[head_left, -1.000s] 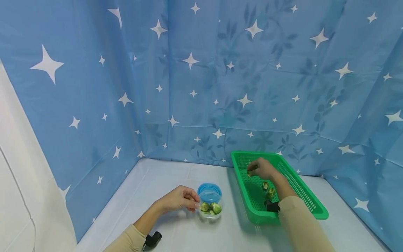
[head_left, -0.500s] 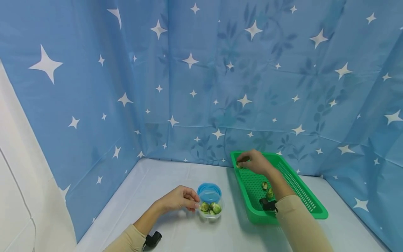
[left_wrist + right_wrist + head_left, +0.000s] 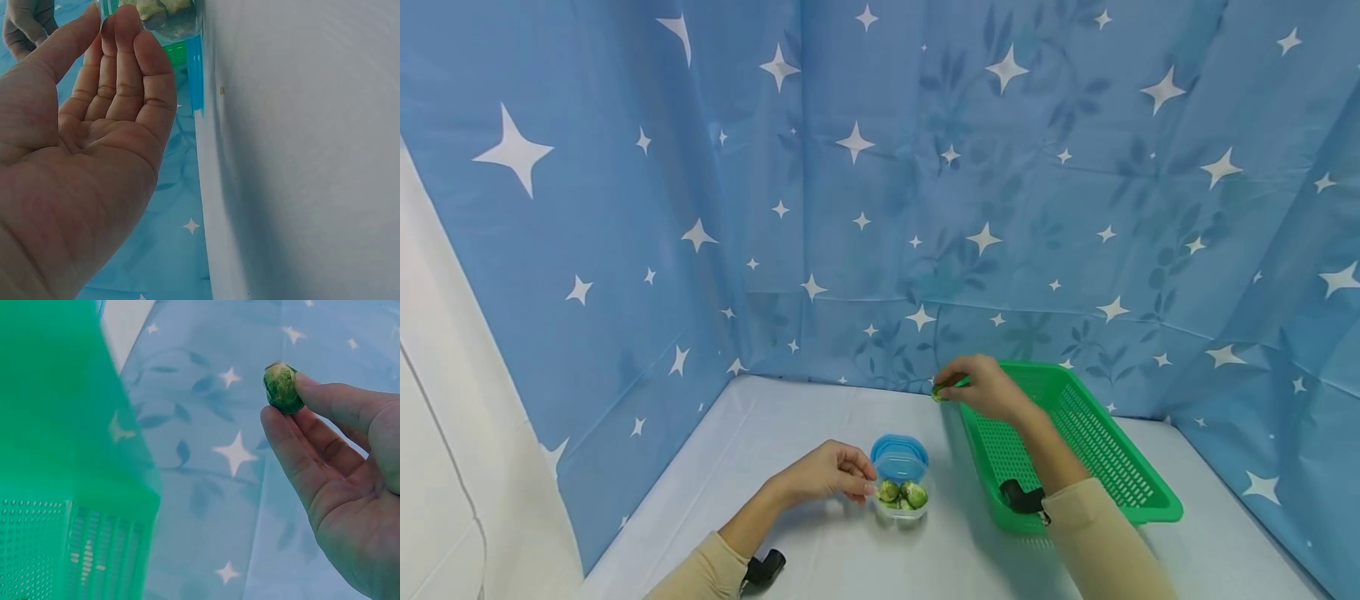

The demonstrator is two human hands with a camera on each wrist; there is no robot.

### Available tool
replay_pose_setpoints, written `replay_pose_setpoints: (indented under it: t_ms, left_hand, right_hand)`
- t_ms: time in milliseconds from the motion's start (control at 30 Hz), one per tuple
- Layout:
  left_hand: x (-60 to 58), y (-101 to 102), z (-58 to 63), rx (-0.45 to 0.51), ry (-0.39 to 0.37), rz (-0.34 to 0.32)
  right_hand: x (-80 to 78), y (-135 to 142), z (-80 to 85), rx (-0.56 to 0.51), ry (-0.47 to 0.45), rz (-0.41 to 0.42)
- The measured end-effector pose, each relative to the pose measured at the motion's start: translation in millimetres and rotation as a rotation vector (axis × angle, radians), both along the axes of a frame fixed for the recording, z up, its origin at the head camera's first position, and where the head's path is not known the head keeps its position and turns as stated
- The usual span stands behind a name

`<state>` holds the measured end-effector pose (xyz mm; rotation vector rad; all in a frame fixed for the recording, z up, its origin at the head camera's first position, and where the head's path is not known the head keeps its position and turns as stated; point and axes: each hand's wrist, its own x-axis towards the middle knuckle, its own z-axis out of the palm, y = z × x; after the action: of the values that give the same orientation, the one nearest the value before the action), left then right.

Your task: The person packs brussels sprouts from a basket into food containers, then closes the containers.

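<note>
Green sprout: one Brussels sprout (image 3: 283, 387) is in the air, just beyond the left far corner of the basket, against the curtain and apart from both containers.
Right hand: the right hand (image 3: 983, 387) pinches that sprout between thumb and fingertips, its reach passing above the basket; the gap between the digits is only as wide as the sprout.
Left hand: the left hand (image 3: 825, 473) is nearly closed at the tips, thumb and fingers pinching the left edge of the clear container, with the palm hollow.
Clear container: a small see-through clear container (image 3: 901, 516) stands on the table, a few sprouts (image 3: 914, 495) inside it.
Blue piece: a rounded blue piece (image 3: 898, 445) sits directly behind the clear container.
Basket: a green perforated basket (image 3: 1161, 514) is on the right side of the table, part of its inside hidden by the right forearm.
Sleeves: beige sleeves (image 3: 1108, 537) cover both forearms.
Table: white table (image 3: 797, 408) below.
Curtain: blue curtain (image 3: 880, 187) with white stars behind.
</note>
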<state>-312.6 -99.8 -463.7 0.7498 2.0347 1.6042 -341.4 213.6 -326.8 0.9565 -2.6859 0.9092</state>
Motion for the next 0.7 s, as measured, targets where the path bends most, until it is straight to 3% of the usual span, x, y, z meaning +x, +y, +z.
replay_pose_setpoints:
  t_ms: [400,700]
  left_hand:
    - [1.2,-0.9,0.5,0.005,-0.001,-0.009]
    - [0.4,-1.6,0.5,-0.002,0.015,-0.010]
  right_hand:
    - [22.5,-24.5,-2.5,-0.051,-0.057,0.093]
    - [31.7,-37.2,-16.4,-0.093,-0.050,0.141]
